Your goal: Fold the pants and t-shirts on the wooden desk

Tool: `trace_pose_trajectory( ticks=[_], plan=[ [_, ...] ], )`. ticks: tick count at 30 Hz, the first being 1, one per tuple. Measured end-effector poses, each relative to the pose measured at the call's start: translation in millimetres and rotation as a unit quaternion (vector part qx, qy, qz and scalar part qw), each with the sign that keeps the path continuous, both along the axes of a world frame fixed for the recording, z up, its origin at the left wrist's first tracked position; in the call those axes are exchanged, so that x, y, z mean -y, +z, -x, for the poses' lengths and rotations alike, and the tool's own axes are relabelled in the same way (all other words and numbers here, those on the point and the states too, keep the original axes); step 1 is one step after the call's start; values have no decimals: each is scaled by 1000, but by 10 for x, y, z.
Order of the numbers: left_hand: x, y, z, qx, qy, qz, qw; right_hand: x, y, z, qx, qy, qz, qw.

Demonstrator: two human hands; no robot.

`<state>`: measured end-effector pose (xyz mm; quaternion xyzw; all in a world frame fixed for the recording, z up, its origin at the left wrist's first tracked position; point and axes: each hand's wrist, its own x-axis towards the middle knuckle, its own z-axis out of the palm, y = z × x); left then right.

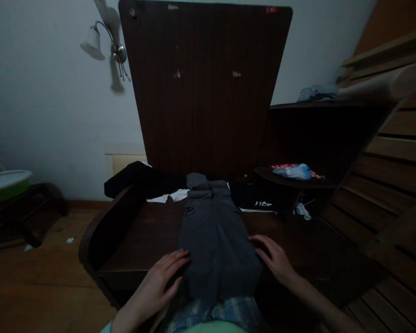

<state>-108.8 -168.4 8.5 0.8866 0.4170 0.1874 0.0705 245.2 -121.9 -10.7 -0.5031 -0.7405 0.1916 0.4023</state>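
Observation:
A grey garment [215,231], folded lengthwise into a long strip, lies on a dark wooden surface [145,236] in front of me. My left hand [159,280] rests flat at the garment's left edge, fingers stretched out and touching the cloth. My right hand [273,256] lies at the right edge with its fingers spread on the fabric. Neither hand grips anything. The garment's near end hangs over the surface's front edge toward my plaid clothing [211,314].
Dark clothes [138,180] and a black garment with white lettering [260,199] lie at the back, beside white cloth [169,196]. A tall dark headboard [204,88] stands behind. A small shelf holds a plastic bag [293,171]. Wooden slats [395,185] rise at right.

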Motion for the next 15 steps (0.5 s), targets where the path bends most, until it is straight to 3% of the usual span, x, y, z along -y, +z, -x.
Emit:
trace_pose_trajectory(
  ticks=[3, 7, 11, 15],
  plan=[
    [83, -182, 131, -45, -1, -51, 998, 453, -360, -189, -26, -64, 28, 997],
    [121, -380, 62, -109, 6, -85, 990, 666, -787, -111, -133, -179, 132, 966],
    [48, -516, 10, -162, 13, -109, 981, 615, -1026, 6, -276, -113, 251, 921],
    [-25, -568, 59, -186, 11, -133, 973, 547, -1012, 71, -344, -20, 338, 876]
  ],
)
